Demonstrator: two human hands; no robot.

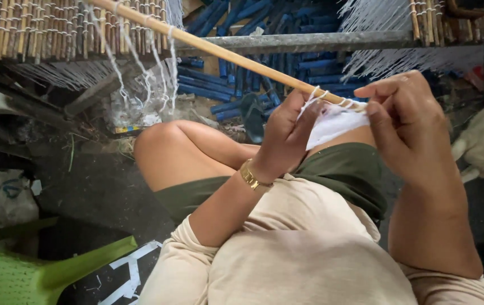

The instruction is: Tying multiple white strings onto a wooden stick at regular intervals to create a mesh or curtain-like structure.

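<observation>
Two hands work at the near end of one long bamboo stick (225, 53), which runs diagonally from upper left down to the hands, over the lap.

Stick: looks light, stiff, smooth, so prob slippery under thread; long enough to lever if held only at the tip. Best hold is right at the wrapped end, where the white threads (332, 101) bite and give friction. Far end reaches up over a hanging mat of bamboo slats (44, 28) at top left, w/ loose white strings dangling off it.

White thread bundle (335, 125): soft, limp, thin, likely to tangle or snap if yanked; handle w/ fingertips, not the palm.

Left hand (287, 135): wrist bent, gold bracelet (251, 176) on it, fingers curled up under the stick end and closed on stick + thread.

Right hand (408, 121): held above and to the side, knuckles up, thumb and forefinger pinched at the stick's tip on the thread loops.

Bkgd: blue rods (242, 85) piled on the ground, green plastic chair (33, 274) at lower left.
</observation>
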